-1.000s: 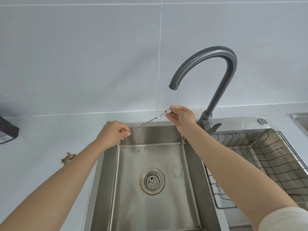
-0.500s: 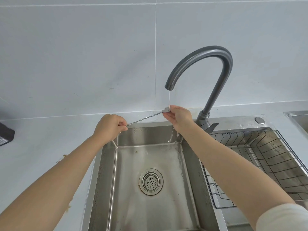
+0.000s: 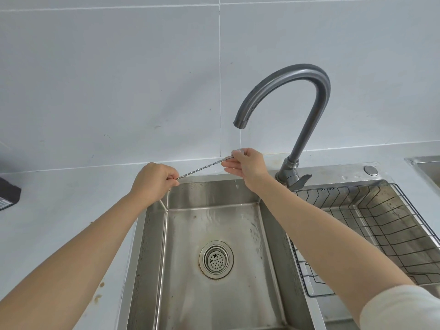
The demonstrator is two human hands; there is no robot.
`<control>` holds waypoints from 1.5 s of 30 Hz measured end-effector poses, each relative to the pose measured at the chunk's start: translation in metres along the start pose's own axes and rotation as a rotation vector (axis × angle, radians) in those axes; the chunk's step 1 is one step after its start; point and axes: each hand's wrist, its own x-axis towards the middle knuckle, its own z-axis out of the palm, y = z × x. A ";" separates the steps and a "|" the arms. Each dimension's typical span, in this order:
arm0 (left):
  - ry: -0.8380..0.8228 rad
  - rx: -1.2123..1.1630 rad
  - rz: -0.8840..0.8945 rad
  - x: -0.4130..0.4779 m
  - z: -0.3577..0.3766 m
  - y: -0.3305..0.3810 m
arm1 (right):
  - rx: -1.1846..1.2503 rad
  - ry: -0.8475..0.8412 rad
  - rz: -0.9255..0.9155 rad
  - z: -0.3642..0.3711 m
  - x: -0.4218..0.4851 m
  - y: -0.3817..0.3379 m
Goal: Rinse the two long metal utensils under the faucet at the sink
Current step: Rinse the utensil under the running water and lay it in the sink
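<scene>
Though pinching twisted utensil, left grip at 9 o'clock, right grip at 3 o'clock beneath faucet trickle, hiding both ends; one rod or two, unclear.

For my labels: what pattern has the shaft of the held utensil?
The utensil shaft is silver, spirally twisted; head view shows it best.

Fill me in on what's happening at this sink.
A person is rinsing a long twisted metal utensil over the steel sink. The left hand grips one end, and the right hand pinches the other end directly under a thin stream of water from the faucet. Only one utensil is clearly visible. A wire rack sits in the basin to the right.
</scene>
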 end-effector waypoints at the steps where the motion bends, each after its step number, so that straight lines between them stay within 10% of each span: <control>1: 0.003 0.005 0.002 0.000 -0.001 0.000 | 0.003 -0.009 -0.017 -0.001 0.000 0.001; 11: 0.005 0.009 0.027 -0.004 0.002 0.007 | 0.475 -0.024 0.041 -0.005 0.003 0.006; 45: -0.007 -0.029 -0.026 -0.012 0.013 0.009 | 0.288 0.057 0.065 0.004 -0.008 -0.001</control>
